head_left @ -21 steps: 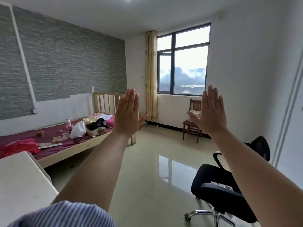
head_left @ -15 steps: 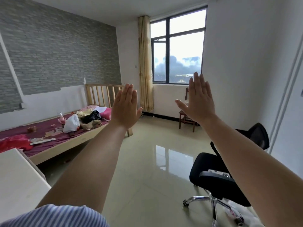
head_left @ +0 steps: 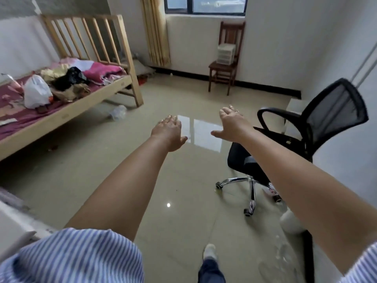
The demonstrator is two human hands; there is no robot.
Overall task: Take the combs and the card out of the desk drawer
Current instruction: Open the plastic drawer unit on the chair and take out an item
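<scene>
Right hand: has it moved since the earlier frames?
Yes. The right hand has dropped: before it was raised against the window and wooden chair; now it is out flat over the floor beside the office chair.

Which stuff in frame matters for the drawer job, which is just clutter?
Job:
left hand, open, holding nothing
right hand, open, holding nothing
Combs, card, drawer: not in view

Lying about:
office chair
wooden chair
bed
white bag

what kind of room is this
Most likely a bedroom that doubles as a study: a wooden bed strewn with bags and bedding stands at the left, a black office chair at the right, and a wooden chair sits under the curtained window. Both hands are held out empty.
</scene>
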